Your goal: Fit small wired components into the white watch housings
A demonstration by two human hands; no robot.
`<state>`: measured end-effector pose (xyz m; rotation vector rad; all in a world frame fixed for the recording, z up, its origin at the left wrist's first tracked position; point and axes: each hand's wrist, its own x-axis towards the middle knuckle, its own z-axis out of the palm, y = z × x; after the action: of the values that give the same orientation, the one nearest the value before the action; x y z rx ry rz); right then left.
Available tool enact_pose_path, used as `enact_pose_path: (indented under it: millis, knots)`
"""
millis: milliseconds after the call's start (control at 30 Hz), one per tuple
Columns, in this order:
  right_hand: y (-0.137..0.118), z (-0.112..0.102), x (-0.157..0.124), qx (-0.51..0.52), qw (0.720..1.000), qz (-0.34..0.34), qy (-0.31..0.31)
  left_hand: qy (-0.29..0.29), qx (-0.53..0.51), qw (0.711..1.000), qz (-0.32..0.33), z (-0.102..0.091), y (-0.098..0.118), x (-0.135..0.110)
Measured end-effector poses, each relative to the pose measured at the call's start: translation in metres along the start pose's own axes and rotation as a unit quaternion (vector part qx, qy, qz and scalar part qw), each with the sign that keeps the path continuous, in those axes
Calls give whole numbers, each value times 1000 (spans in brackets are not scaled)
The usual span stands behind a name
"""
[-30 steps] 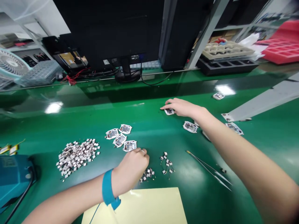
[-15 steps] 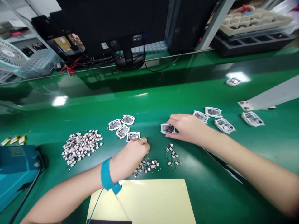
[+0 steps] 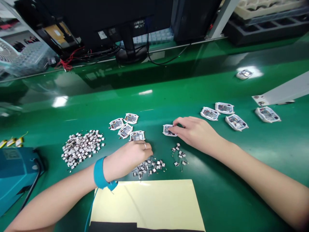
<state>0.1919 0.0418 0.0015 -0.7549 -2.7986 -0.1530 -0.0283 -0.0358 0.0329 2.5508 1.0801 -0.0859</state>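
Note:
My right hand [image 3: 196, 132] lies on the green table with its fingertips pinching a small white-framed circuit board [image 3: 167, 130]. My left hand [image 3: 130, 157], with a ring and a blue wrist strap [image 3: 100, 173], is curled in a loose fist over a small heap of tiny metal parts [image 3: 150, 167]. What its fingers hold is hidden. A second little cluster of parts [image 3: 179, 156] lies just below my right hand. Several boards [image 3: 126, 126] sit just beyond my left hand.
A big pile of metal parts [image 3: 82, 147] lies at left. More boards [image 3: 224, 114] lie at right, one [image 3: 244, 74] farther back. A pale yellow sheet [image 3: 147, 206] is at the near edge, a blue device [image 3: 14, 172] at far left, a monitor stand [image 3: 129, 54] behind.
My right hand pulled one board from farther back toward the middle, near the small parts. My left hand stayed curled over the parts heap. The view tilted down.

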Motion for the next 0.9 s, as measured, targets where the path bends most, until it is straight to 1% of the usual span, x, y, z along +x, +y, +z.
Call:
enact_pose_path:
  millis: [33, 100, 167, 233, 333, 400, 467, 533, 567, 700, 833, 900]
  knots:
    - [-1, 1, 0, 15, 1000, 4, 6, 16, 9, 1000, -4, 1, 0, 2]
    - [-2, 3, 0, 60, 998, 30, 18, 77, 8, 997, -19, 0, 0, 8]
    - [-3, 4, 0, 110, 991, 66, 28, 150, -16, 988, -32, -1, -2, 18]
    - [-4, 5, 1, 163, 981, 97, 28, 193, -41, 980, -37, -2, -3, 32]
    - [-5, 4, 1, 244, 961, 132, 10, 194, -43, 979, -37, 1, -5, 53]
    - [-3, 2, 0, 287, 946, 150, -6, 178, -23, 984, -16, 4, -6, 63]
    - [0, 1, -3, 301, 938, 170, -18, 162, -5, 987, 14, 6, -7, 67]
    - [3, 0, -7, 294, 938, 182, -19, 150, -4, 988, 25, 7, -8, 68]
    - [4, -1, -10, 289, 940, 180, -19, 150, -9, 988, 19, 7, -8, 68]
    - [3, 1, -14, 313, 939, 141, -23, 191, -30, 981, -10, 7, -9, 66]
    - [-3, 9, -13, 331, 930, 157, -2, 201, -15, 979, -30, 11, -8, 66]
    - [-4, 12, -12, 326, 931, 164, 7, 206, 3, 978, -25, 12, -8, 66]
